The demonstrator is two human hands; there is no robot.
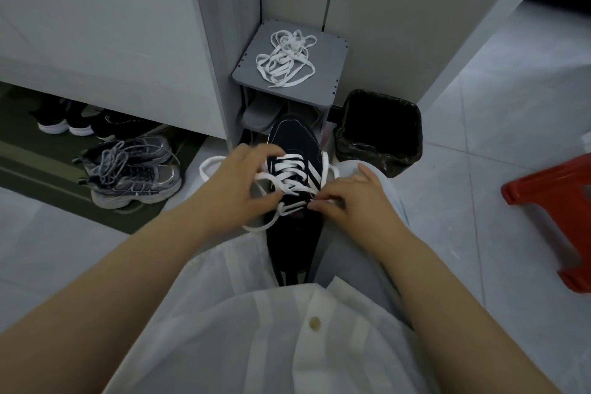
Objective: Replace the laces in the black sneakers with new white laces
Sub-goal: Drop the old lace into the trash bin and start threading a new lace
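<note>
a thin white shirt (256, 329) with faint woven stripes and one round button fills the nearest ground. just beyond it the black sneaker (295, 141) lies in the person's lap between the knees, matte textile with slanted white side stripes. its long axis runs straight away from the body, heel near, rounded toe far.

a flat woven white lace (289, 166) crosses the eyelets in ladder bands, with slack loops spilling off both sides. the left hand (243, 186) curls over the shoe's left edge, its grip closed round a strand between thumb and fingers. the right hand (355, 202) pinches the lace at the right eyelets, its grip tight at the fingertips.

left on the pale tiled floor (479, 154) sit mesh grey sneakers (131, 173). right stands a glossy red plastic stool (556, 218). further off are a black bin (380, 131) lined with a crinkled bag, and a square grey shelf (323, 74) carrying a tangle of loose white laces (284, 61).
</note>
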